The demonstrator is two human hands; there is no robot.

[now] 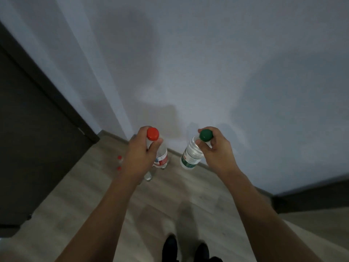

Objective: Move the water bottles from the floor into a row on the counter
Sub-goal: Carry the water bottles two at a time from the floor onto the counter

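1. Both arms are stretched out forward and down, forearms running up from the bottom corners and converging a bit toward the middle, each hand holding a bottle by the top.
2. The left hand is curled around the neck of the red-capped bottle, just under the red cap. Thumb wraps across the near side, fingers go round the far side, back of the hand faces the camera.
3. That bottle hangs pretty much upright below the hand. It's clear, with a red and white label low on the body. Whether its base touches the floor, honestly can't tell from this angle.
4. The right hand pinches the green-capped bottle right at the green cap, fingertips bunched around it, wrist bent a little.
5. This bottle tilts, bottom swinging out to the left, away from the hand. Clear, green label, looks lifted off the floor.
6. Still down on the wooden floor: two small red caps of other bottles peeking out left of the left forearm, and another clear bottle partly hidden behind the left wrist.
7. Grey wall ahead, dark door on the left, dark shoes at the bottom edge.
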